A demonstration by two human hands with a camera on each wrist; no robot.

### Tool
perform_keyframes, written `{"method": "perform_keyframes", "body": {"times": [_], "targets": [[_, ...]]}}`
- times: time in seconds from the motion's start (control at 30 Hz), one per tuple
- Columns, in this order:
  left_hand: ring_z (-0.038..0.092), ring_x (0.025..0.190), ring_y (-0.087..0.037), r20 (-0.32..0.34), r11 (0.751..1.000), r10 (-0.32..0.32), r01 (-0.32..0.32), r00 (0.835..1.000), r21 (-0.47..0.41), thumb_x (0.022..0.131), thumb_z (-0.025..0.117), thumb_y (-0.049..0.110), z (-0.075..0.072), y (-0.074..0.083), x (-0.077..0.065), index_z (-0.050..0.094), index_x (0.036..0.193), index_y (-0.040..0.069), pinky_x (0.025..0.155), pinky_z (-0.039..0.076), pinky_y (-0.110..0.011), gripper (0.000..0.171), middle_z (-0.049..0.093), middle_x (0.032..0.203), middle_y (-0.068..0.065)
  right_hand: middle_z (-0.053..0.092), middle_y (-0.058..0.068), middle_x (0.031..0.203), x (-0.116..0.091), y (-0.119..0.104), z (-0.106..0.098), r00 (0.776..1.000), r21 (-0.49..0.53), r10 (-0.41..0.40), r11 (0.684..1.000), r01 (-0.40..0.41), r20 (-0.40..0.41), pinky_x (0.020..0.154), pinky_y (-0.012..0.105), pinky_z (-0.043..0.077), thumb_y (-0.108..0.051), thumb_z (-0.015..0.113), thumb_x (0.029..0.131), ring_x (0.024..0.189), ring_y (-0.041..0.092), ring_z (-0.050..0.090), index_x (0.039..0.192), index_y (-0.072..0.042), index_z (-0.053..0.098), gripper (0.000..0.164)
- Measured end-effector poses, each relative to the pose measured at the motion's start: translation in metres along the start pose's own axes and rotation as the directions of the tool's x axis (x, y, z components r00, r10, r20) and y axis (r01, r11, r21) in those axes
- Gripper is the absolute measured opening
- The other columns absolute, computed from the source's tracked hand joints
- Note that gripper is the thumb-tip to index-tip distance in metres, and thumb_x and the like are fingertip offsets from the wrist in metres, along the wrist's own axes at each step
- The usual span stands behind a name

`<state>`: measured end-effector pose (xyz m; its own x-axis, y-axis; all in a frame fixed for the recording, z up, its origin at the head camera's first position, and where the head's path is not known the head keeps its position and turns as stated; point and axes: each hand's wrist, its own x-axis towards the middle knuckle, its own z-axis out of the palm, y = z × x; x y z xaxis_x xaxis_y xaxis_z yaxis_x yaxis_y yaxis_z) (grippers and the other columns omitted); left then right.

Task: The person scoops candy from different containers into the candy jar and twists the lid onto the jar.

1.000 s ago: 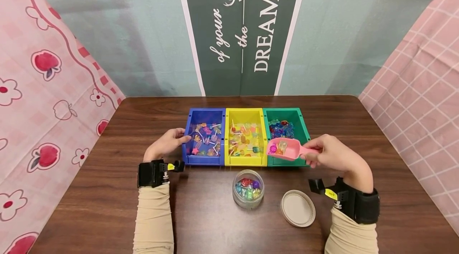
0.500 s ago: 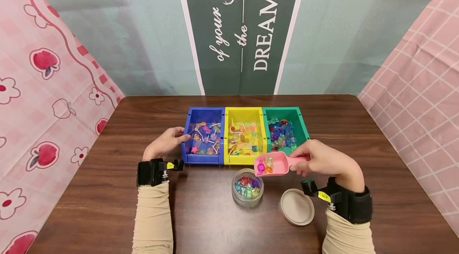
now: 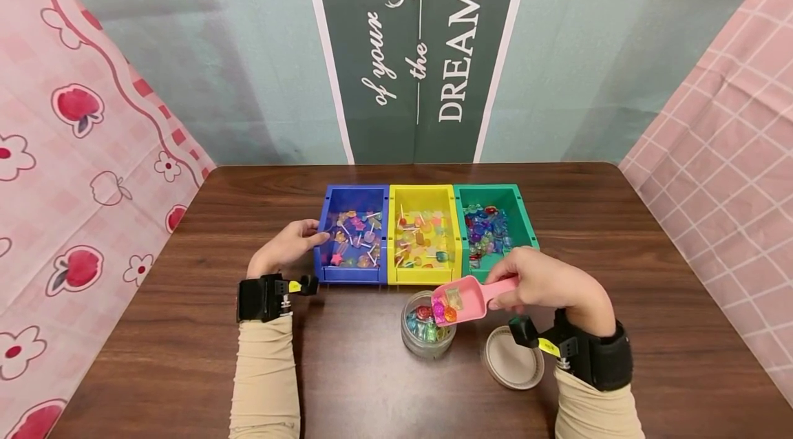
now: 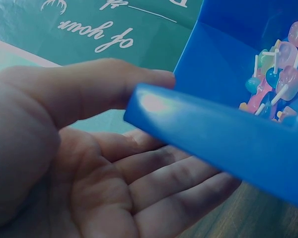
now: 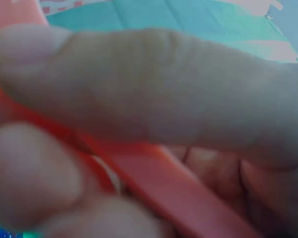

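One pink scoop is in our right hand, its handle pinched between thumb and fingers, bowl upward, likely so the candies stay in. Left of that hand, its lip overlaps the open jar; the lid lies on our side, perhaps keeping the jar's mouth free. Our left hand rests spread, fingers fairly straight, thumb at the blue bin, probably steadying it on the counter.

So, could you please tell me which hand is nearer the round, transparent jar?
Right: the right hand, holding the pink plastic scoop, is just to the right of the jar. The left hand is farther off, to its left, touching the rectangular blue bin.
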<state>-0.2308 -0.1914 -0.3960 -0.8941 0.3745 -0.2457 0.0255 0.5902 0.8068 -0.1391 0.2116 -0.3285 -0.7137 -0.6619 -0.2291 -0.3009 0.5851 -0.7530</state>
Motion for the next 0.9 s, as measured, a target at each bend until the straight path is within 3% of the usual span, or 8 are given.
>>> {"method": "perform_keyframes", "body": {"times": [0.17,0.4,0.6,0.9], "targets": [[0.056,0.099,-0.030,-0.011,1.000,-0.018,0.018,1.000,-0.020,0.099,0.045,0.018,0.0007,-0.0001,-0.0003,0.049,0.123,-0.012,0.098,0.043,-0.053,0.039,0.061,0.111,-0.030,0.063,0.002,0.060,-0.0006,-0.0066,0.0016,0.999,0.012,0.033,0.999,-0.033,-0.031,0.049,0.024,0.053,-0.014,0.075,0.076,0.047,0.008,0.054,0.084,-0.003,0.071,0.015],[0.057,0.101,-0.031,-0.017,0.998,-0.037,0.036,0.999,-0.047,0.098,0.047,0.022,0.0024,-0.0014,-0.0004,0.049,0.123,-0.010,0.102,0.040,-0.057,0.040,0.062,0.111,-0.028,0.063,0.004,0.060,-0.0014,-0.0076,0.0022,0.998,0.029,0.051,0.998,-0.050,-0.039,0.051,0.035,0.059,-0.012,0.076,0.075,0.047,0.007,0.055,0.085,-0.001,0.071,0.015],[0.054,0.102,-0.031,-0.009,0.998,-0.027,0.026,1.000,-0.052,0.099,0.046,0.019,0.0018,-0.0020,0.0000,0.048,0.124,-0.011,0.103,0.038,-0.056,0.039,0.061,0.111,-0.029,0.062,0.002,0.059,-0.0026,-0.0067,0.0024,0.999,0.015,0.037,0.999,-0.037,-0.036,0.048,0.026,0.054,-0.014,0.074,0.077,0.048,0.006,0.054,0.084,-0.003,0.071,0.013],[0.055,0.104,-0.033,-0.010,0.998,-0.031,0.031,0.999,-0.050,0.099,0.047,0.021,0.0022,-0.0027,-0.0005,0.048,0.123,-0.011,0.103,0.038,-0.057,0.040,0.060,0.113,-0.030,0.063,0.003,0.060,-0.0044,-0.0053,0.0015,0.999,0.013,0.010,1.000,-0.009,-0.036,0.048,0.029,0.055,-0.013,0.072,0.080,0.049,0.005,0.054,0.084,-0.002,0.070,0.012]]}}
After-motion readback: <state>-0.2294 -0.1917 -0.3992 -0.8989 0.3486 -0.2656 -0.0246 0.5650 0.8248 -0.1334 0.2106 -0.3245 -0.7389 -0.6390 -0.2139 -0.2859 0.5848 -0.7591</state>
